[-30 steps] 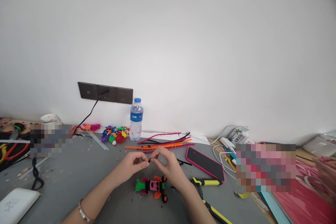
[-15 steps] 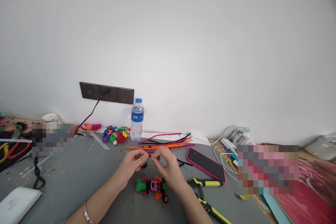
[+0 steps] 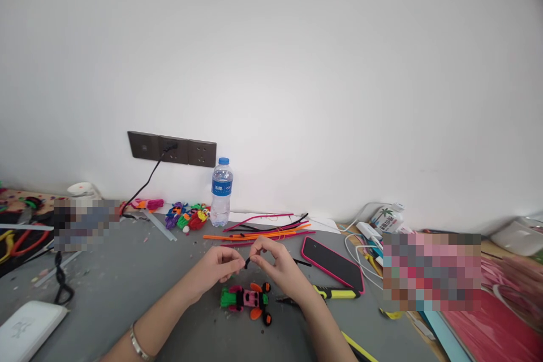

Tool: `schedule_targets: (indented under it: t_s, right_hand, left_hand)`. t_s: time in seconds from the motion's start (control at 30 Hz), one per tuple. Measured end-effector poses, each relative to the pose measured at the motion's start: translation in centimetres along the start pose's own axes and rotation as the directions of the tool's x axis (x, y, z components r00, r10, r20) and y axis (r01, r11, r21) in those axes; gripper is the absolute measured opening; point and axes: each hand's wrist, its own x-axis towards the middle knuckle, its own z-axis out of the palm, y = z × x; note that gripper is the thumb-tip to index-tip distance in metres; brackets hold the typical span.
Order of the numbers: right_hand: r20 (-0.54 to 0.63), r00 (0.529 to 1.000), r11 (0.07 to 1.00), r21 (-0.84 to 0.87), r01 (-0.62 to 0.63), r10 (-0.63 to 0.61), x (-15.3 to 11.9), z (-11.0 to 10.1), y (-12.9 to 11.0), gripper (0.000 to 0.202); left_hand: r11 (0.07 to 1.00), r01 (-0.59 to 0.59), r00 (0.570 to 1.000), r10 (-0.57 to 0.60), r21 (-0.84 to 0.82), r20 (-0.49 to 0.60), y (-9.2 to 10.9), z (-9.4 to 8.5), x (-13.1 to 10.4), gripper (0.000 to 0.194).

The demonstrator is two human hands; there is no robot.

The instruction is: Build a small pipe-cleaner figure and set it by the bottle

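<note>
Head view: bottle (image 3: 221, 206) and coloured stems (image 3: 271, 233) sat beyond the hands, phone (image 3: 333, 263) off right, pliers (image 3: 341, 293) partly hidden by the right forearm (image 3: 324, 322), colourful figure (image 3: 248, 298) lying just nearer the wearer. Right hand (image 3: 274, 263) pinched a short black piece (image 3: 247, 263) between the hands; left hand (image 3: 217, 266) narrow at its other end, can't tell if gripping. Table (image 3: 139, 271) had open room left, up to white box (image 3: 31, 331); wall (image 3: 297, 96) bounded the far side.

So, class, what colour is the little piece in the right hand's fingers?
The little piece is black; the head view shows it best.
</note>
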Motion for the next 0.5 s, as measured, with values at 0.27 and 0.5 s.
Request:
schedule_targets:
  t_s: [0.27, 0.5]
  right_hand:
    - [0.040, 0.999, 1.000, 0.003, -0.020, 0.020, 0.05, 0.13, -0.33, 0.013]
    - [-0.005, 1.000, 1.000, -0.015, 0.003, -0.003, 0.04, 0.58, -0.37, 0.011]
  left_hand:
    - [0.998, 0.042, 0.999, -0.042, 0.047, 0.011, 0.74, 0.32, -0.32, 0.040]
    - [0.999, 0.039, 0.999, -0.039, 0.033, -0.001, 0.44, 0.27, -0.16, 0.039]
